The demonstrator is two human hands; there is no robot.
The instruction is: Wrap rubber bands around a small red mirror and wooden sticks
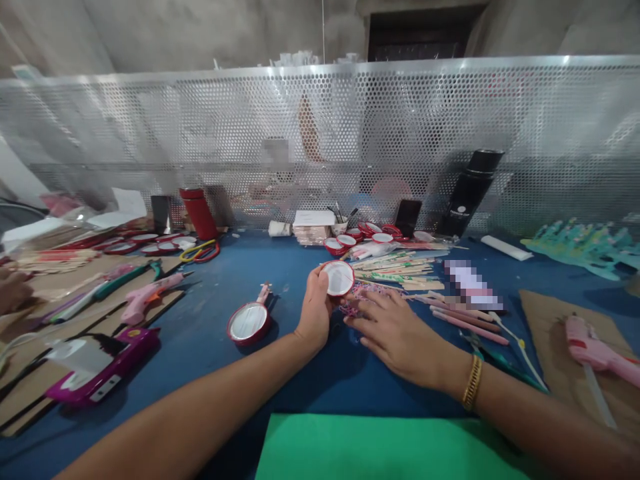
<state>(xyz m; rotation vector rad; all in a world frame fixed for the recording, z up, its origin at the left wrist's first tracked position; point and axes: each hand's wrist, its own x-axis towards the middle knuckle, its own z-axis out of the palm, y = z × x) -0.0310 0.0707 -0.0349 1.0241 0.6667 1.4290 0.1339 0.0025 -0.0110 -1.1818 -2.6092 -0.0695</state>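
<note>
My left hand point(317, 308) is closed around a small round red-rimmed disc point(339, 278) with a pale face, held up off the table. To its right, my right hand point(395, 333) lies low with its fingers stretched out and apart. Its fingertips are at a pile of small pink and purple pieces point(383, 291), too fine to make out, and partly cover it. Left of my left hand, a similar red-rimmed disc with a short pink handle point(249, 323) rests on the blue table point(300, 387). Thin printed sticks point(400, 267) lie beyond my right hand.
A green sheet point(390, 447) lies at the near edge. Pink glue guns point(145, 297) point(595, 347) rest on cardboard at both sides. A purple power strip point(107, 373) stands left. More red-rimmed discs point(345, 240), a red bottle point(199, 213) and a black bottle point(470, 193) stand before the perforated metal screen point(225, 140).
</note>
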